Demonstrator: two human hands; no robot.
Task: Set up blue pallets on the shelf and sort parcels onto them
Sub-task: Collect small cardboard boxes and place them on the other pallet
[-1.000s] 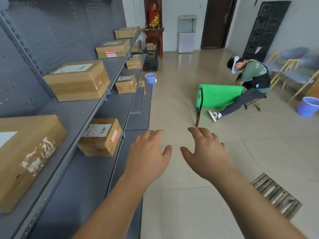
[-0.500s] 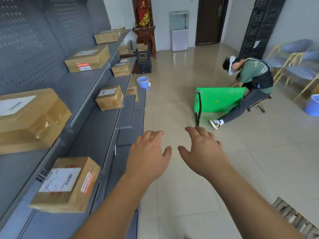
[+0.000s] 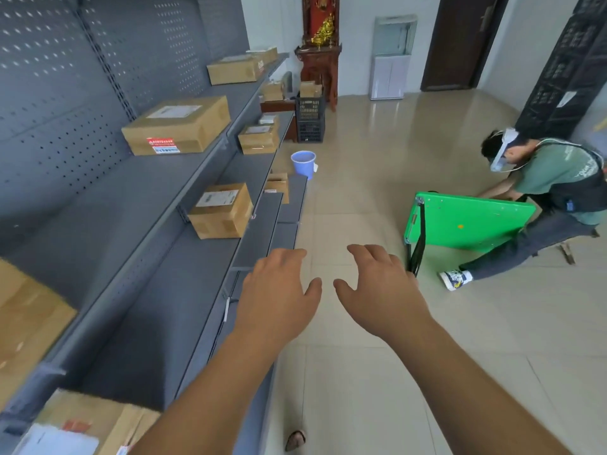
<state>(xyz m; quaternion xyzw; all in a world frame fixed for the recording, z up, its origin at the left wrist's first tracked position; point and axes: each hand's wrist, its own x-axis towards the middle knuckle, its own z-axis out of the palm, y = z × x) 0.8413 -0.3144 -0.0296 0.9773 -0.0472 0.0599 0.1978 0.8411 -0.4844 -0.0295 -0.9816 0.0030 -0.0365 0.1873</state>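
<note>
Fingers of the left hand and of the right hand are loosely curled and slightly spread, thumbs nearly meeting, and hold nothing. Both hands hover over the tiled floor just right of the shelving.

Left: grey metal shelf unit with perforated back. Its tiers carry brown cardboard parcels: a large flat parcel with a red label on an upper tier, a smaller labelled parcel one tier down, and others near and far. No blue pallet is in view, so set-up appears not yet begun.

Centre, far: round blue plastic bucket on the floor.

Right: a second person bent over a tilted green flat panel.

The step in hand is probably fetching a pallet. To do it well, keep both hands free, grasp the pallet at opposite edges, move parcels off a tier before laying it flat, and pass wide of the green panel.
</note>
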